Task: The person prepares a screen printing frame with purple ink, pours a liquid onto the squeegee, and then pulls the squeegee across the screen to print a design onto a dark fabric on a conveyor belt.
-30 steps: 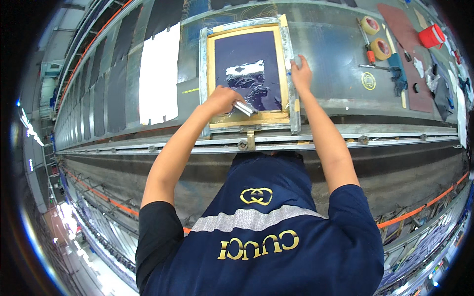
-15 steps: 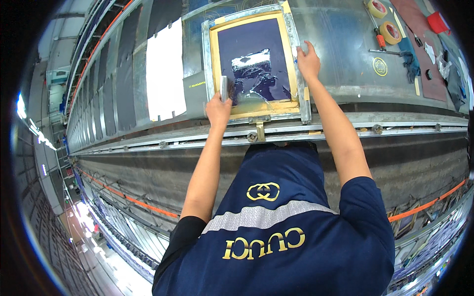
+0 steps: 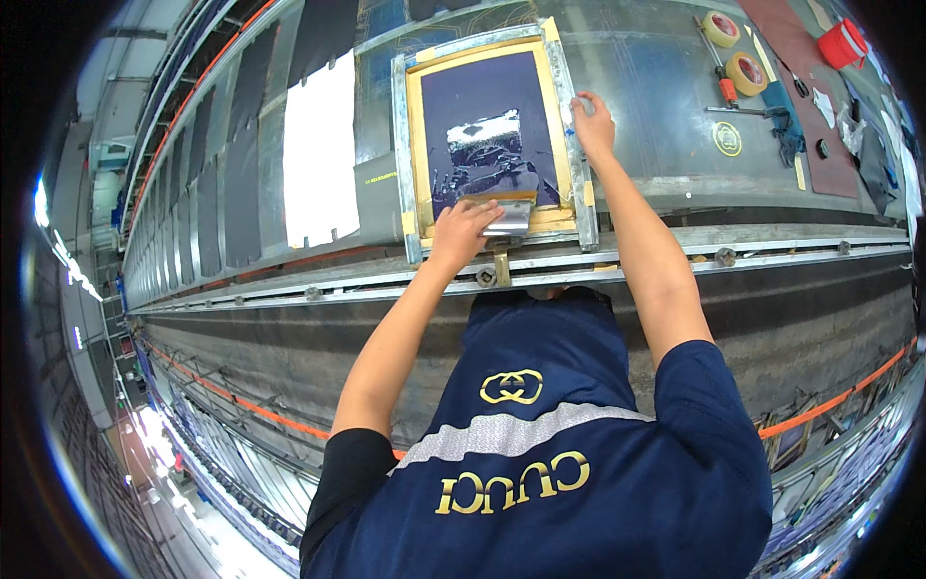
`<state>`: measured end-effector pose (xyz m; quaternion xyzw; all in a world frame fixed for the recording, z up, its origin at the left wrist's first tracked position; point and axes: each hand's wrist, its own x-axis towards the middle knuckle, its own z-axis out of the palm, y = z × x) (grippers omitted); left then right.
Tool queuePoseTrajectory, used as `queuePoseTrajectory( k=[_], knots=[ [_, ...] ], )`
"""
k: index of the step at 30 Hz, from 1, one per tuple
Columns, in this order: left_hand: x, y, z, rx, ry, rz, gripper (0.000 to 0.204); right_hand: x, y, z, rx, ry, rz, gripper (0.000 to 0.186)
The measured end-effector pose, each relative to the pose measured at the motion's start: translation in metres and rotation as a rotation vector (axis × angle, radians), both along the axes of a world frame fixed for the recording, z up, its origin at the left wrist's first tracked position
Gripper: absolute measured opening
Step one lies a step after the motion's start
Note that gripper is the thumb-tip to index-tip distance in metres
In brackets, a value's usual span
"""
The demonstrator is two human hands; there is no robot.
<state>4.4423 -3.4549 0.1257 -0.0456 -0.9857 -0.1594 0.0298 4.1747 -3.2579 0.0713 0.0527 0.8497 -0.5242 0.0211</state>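
A screen printing frame [image 3: 582, 183] lies on the long table, its metal bars surrounding yellowish taped borders and a dark mesh [image 3: 482, 92]. Glossy dark ink [image 3: 487, 145] is smeared over the lower half of the mesh. My left hand [image 3: 461, 234] is closed on a metal-bodied squeegee [image 3: 508, 220], held crosswise at the frame's near end. The blade's lower edge is hidden, so its contact with the mesh cannot be made out. At the frame's right bar, my right hand [image 3: 594, 125] has its fingers curled on the outer edge.
A white sheet [image 3: 321, 154] and dark panels [image 3: 249, 164] lie to the left. Tape rolls [image 3: 745, 72], a red-handled tool [image 3: 726, 89], a blue cloth [image 3: 786, 130] and a red bucket [image 3: 842, 44] are at the right. A metal rail [image 3: 386, 287] runs along the table's near edge.
My left hand has turned the squeegee from lengthwise at the frame's left side to crosswise at its near end, moving right and nearer. My right hand stays at the right bar.
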Motion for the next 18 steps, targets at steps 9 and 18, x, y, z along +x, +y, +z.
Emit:
queuePoseTrajectory(
  k=[9,18],
  knots=[
    [-0.045,-0.07,0.02,0.363,-0.412,0.287,0.031,0.004,0.004,0.008,0.057,-0.029,0.023,0.038],
    [-0.154,-0.089,-0.025,0.495,-1.209,-0.089,0.045,0.008,-0.001,0.005,0.093,0.029,0.033,0.035]
  ],
)
